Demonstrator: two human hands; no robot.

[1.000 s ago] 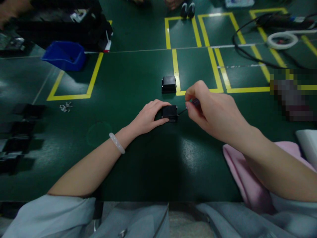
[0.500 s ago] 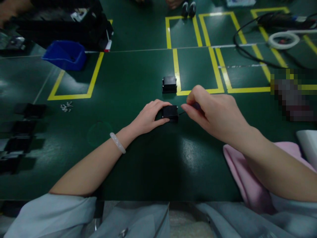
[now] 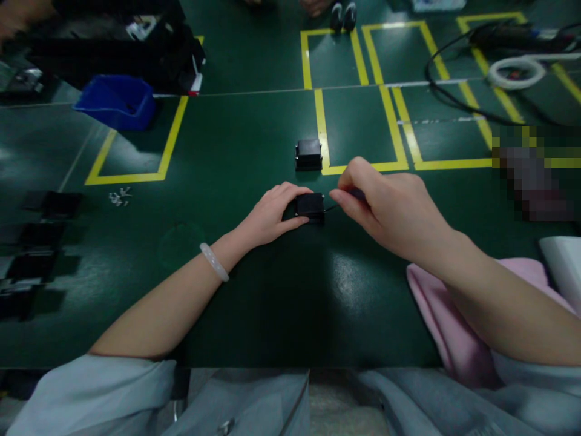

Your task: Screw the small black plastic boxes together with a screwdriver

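My left hand (image 3: 275,213) rests on the table with thumb and fingers closed around the left part of a small black box (image 3: 310,206). Shiny screw-like spots show at the box's side edges. To the right, my right hand (image 3: 385,203) is closed around a screwdriver (image 3: 331,208). Its thin dark shaft points left and reaches the box's right side; most of the handle is hidden inside the fist. Just beyond, a second black box (image 3: 308,154) of the same kind stands apart from both hands.
Loose screws (image 3: 120,197) lie left, near a blue bin (image 3: 118,102). Several black parts (image 3: 34,263) line the left edge. A pink cloth (image 3: 447,315) is under my right forearm. A cable (image 3: 436,91) and a white ring (image 3: 517,74) lie far right. Another person's hand (image 3: 315,6) shows at the top.
The whole view has shifted very slightly. Both hands, the box and the screwdriver keep nearly the same places relative to each other.
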